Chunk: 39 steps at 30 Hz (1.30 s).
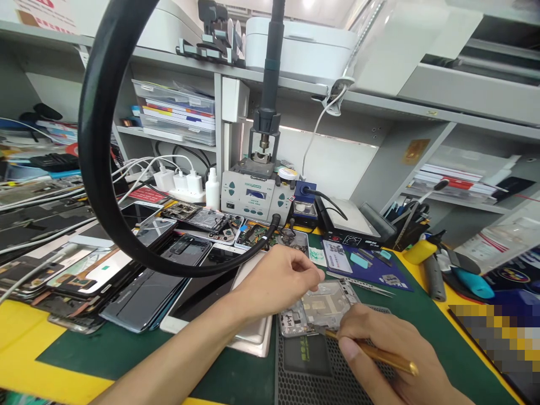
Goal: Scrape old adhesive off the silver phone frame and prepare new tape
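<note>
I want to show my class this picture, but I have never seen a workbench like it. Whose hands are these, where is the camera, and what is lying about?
The camera sits on the worker's head, looking down at their own two bare hands. The left hand steadies an opened phone frame lying on a dark grid mat. The right hand holds a thin brass-coloured tool, its tip at the frame's lower edge. To the left lies a pile of phones and screens. Behind stands a grey soldering station, with tweezers beside a blue mat. The black hose loops close to the camera.
</note>
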Motion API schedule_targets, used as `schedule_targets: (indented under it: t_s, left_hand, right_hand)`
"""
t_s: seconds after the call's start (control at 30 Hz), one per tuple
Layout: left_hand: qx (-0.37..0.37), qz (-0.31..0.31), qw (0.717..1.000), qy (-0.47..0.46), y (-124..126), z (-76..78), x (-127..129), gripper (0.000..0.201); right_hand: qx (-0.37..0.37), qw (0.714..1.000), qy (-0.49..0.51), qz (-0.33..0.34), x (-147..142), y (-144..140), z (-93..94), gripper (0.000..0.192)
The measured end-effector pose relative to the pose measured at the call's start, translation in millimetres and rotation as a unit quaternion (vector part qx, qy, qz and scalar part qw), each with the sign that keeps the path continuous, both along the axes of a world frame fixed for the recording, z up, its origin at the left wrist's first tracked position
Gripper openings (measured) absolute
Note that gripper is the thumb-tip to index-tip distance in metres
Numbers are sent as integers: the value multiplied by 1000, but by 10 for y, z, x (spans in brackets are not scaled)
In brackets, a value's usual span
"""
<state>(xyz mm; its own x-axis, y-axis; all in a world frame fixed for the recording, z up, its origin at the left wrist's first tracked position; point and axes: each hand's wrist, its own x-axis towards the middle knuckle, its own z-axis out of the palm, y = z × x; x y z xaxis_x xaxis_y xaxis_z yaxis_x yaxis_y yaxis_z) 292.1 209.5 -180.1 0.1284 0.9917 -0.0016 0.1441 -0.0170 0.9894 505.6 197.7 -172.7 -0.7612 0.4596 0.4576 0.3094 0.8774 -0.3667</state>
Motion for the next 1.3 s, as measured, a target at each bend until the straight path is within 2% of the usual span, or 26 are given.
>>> schedule_targets:
  t_s: [0.13, 0.23, 0.3, 0.37, 0.47, 0.57, 0.7, 0.87, 1.3]
  left_hand:
    - [-6, 4, 1000, 4, -8, 7, -14, 23]
    - [-14, 6, 1000, 8, -6, 1, -34, 24]
    - [-20, 6, 1000, 9, -1, -9, -47, 24]
    - [-30, 2, 1000, 6, 2, -15, -52, 25]
    - [-57, -14, 998, -9, -3, -1, -38, 27]
    - [-91, -33, 995, -30, -21, 42, 2, 26]
    - [-132, -54, 988, -58, -55, 87, 51, 29]
    - [-155, -60, 982, -88, -87, 72, 74, 30]
    - [-164, -54, 977, -125, -106, 81, 123, 25]
  right_hand:
    - [-72, 995, 49, -41, 42, 16, -5, 20]
    - [-158, 971, 149, -101, 84, 68, -42, 26]
    - [-242, 931, 245, -120, 107, 127, -59, 25]
    - [-324, 882, 324, -111, 125, 197, -54, 24]
    - [-425, 815, 383, -94, 143, 288, -15, 25]
    - [-460, 782, 410, -92, 144, 335, 24, 27]
    - [-463, 774, 424, -84, 128, 343, 43, 29]
    - [-472, 766, 431, -73, 125, 347, 24, 30]
    - [-477, 761, 436, -60, 96, 345, 28, 32]
